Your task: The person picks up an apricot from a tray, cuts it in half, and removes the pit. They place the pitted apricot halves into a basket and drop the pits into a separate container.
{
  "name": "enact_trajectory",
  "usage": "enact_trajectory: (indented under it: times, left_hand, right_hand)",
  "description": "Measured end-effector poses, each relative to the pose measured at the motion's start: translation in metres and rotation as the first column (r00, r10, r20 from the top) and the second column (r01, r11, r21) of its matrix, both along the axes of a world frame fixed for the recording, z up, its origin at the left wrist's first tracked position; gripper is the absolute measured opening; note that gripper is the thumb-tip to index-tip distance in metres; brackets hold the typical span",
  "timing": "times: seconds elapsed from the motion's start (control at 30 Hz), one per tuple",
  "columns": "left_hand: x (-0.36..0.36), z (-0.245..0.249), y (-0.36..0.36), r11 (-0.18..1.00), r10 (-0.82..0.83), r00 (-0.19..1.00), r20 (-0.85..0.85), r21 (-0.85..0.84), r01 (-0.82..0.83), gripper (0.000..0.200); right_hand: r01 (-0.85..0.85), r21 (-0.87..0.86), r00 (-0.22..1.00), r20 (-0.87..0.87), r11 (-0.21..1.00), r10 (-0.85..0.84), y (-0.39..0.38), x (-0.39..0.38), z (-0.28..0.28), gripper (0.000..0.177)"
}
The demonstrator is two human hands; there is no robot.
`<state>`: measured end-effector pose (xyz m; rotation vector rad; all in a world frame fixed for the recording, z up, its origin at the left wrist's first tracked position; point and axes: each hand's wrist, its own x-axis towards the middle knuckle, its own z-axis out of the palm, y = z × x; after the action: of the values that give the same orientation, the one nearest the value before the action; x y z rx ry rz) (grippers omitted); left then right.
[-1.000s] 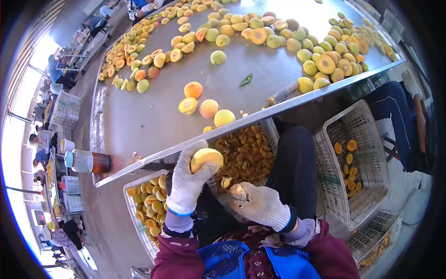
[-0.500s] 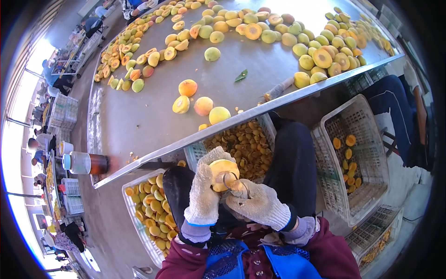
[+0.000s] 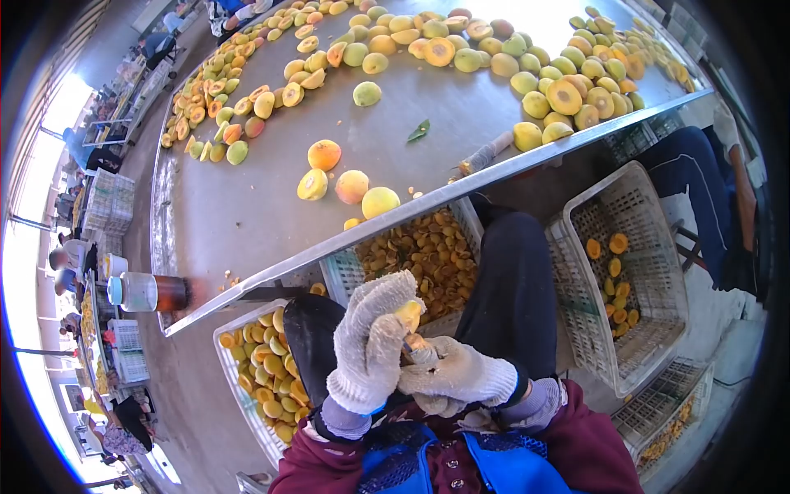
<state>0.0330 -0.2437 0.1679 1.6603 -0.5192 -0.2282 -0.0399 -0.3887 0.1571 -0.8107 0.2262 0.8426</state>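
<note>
In the head view my left hand [image 3: 366, 346], in a pale knitted glove, is wrapped round a yellow peach half [image 3: 409, 314], which shows only at its edge. My right hand [image 3: 461, 372], gloved too, grips a small pitting tool by its wrapped handle [image 3: 422, 351]. The tool's end meets the fruit between both hands, though its metal loop is mostly hidden. Below my hands, between my knees, a crate [image 3: 342, 276] holds many brownish-orange pit pieces. Another crate [image 3: 226, 333], at my left, is heaped with peach halves.
A metal table [image 3: 271, 214] ahead carries scattered peaches, a green leaf [image 3: 420, 130] and a wrapped-handled tool [image 3: 485, 155]. A bottle of dark liquid [image 3: 148, 292] is at its left corner. At right stand a crate with several halves [image 3: 576, 329] and a seated person's leg [image 3: 687, 185].
My left hand has turned and closed further over the peach half, hiding its cut face and the tool's loop. My right hand stays close to its former place. The view has shifted slightly.
</note>
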Motion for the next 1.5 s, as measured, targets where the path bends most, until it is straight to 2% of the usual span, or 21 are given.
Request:
enact_trajectory:
  times: [0.03,0.1,0.23,0.27,0.33,0.4,0.47,0.53,0.73,0.8,0.83,0.87,0.93,0.97,1.03,1.13,1.2,1.23,1.37,1.43,1.5]
  left_hand:
    - [0.002,0.001,-0.003,1.0,0.009,0.997,0.083,0.008,-0.01,0.032]
    - [0.01,0.017,-0.005,0.991,-0.088,0.99,0.108,0.112,0.075,0.036]
    - [0.026,0.025,-0.009,0.945,-0.295,0.906,0.305,0.235,0.228,0.029]
    - [0.028,0.026,-0.009,0.929,-0.361,0.832,0.422,0.244,0.28,0.028]
    - [0.029,0.027,-0.01,0.915,-0.381,0.864,0.33,0.271,0.299,0.027]
    - [0.03,0.012,-0.011,0.922,-0.384,0.888,0.253,0.046,0.385,0.029]
    - [0.008,0.004,-0.011,0.929,-0.343,0.939,-0.012,-0.152,0.337,0.036]
    - [-0.001,0.013,-0.019,0.911,-0.278,0.846,-0.455,-0.404,0.083,0.043]
    - [-0.001,0.007,-0.035,0.919,-0.09,0.695,-0.713,-0.329,-0.219,0.05]
    - [0.007,-0.006,-0.03,0.674,-0.474,0.423,-0.772,-0.627,-0.39,0.047]
    - [0.008,-0.011,-0.036,0.804,-0.167,0.491,-0.855,-0.406,-0.434,0.045]
    - [0.008,-0.01,-0.032,0.768,-0.269,0.453,-0.85,-0.473,-0.431,0.048]
    - [0.005,0.006,-0.026,0.9,0.012,0.674,-0.738,-0.286,-0.33,0.051]
    - [0.007,-0.001,-0.018,0.89,0.108,0.785,-0.61,-0.292,-0.35,0.054]
    - [0.021,-0.012,0.023,0.846,0.362,0.821,-0.442,-0.214,-0.488,0.049]
    - [0.04,-0.02,0.113,0.782,0.615,0.782,-0.101,-0.055,-0.621,0.035]
    - [0.047,-0.035,0.189,0.714,0.573,0.812,0.11,0.42,-0.561,0.029]
    - [0.046,-0.033,0.192,0.709,0.579,0.807,0.116,0.417,-0.569,0.029]
    - [0.049,-0.02,0.191,0.229,0.171,0.865,0.471,0.835,-0.5,0.036]
    - [0.071,0.004,0.133,0.568,0.477,0.834,0.277,0.627,-0.533,0.041]
    - [0.107,-0.002,0.103,0.746,0.382,0.898,0.218,0.501,-0.439,0.044]
  right_hand:
    - [0.002,-0.001,1.0,0.001,1.0,-0.002,-0.003,-0.001,-0.002,0.022]
    - [-0.018,0.345,0.995,-0.086,0.938,0.051,-0.006,-0.002,-0.01,0.023]
    - [-0.116,0.41,0.99,-0.029,0.905,0.14,-0.01,-0.004,-0.016,0.024]
    - [-0.018,0.46,1.0,0.013,0.887,0.014,-0.005,-0.007,-0.014,0.024]
    - [0.075,0.512,0.992,0.048,0.855,-0.116,-0.003,-0.011,-0.014,0.024]
    - [0.067,0.585,0.997,-0.002,0.809,-0.081,-0.005,-0.013,-0.019,0.027]
    - [0.072,0.603,0.997,-0.022,0.795,-0.074,-0.005,-0.015,-0.021,0.028]
    - [0.08,0.616,0.997,-0.039,0.784,-0.071,-0.006,-0.015,-0.02,0.028]
    - [0.209,0.38,0.978,-0.1,0.901,-0.185,-0.004,-0.011,-0.028,0.024]
    - [0.008,0.488,0.998,0.046,0.873,-0.035,0.005,-0.011,-0.043,0.025]
    - [-0.139,0.491,0.988,0.01,0.86,0.154,-0.006,-0.014,-0.034,0.023]
    - [-0.113,0.466,0.991,-0.013,0.877,0.135,-0.004,-0.015,-0.021,0.022]
    - [-0.179,0.266,0.977,-0.065,0.947,0.203,-0.013,-0.006,-0.023,0.022]
    - [-0.058,0.287,0.998,0.03,0.956,0.052,-0.015,-0.004,-0.016,0.022]
    - [0.156,0.264,0.963,0.175,0.952,-0.206,-0.015,-0.001,-0.009,0.02]
    - [0.227,0.218,0.966,0.072,0.949,-0.247,-0.016,-0.001,-0.02,0.018]
    - [0.219,0.217,0.966,0.091,0.951,-0.243,-0.011,-0.002,-0.027,0.017]
    - [0.201,0.191,0.971,0.091,0.961,-0.221,-0.007,-0.004,-0.03,0.016]
    - [0.157,0.179,0.987,0.003,0.971,-0.16,-0.009,0.005,-0.021,0.016]
    - [0.138,0.131,0.99,-0.052,0.982,-0.132,-0.006,0.008,-0.02,0.019]
    - [0.134,0.013,0.99,-0.044,0.991,-0.133,-0.001,0.011,-0.014,0.019]
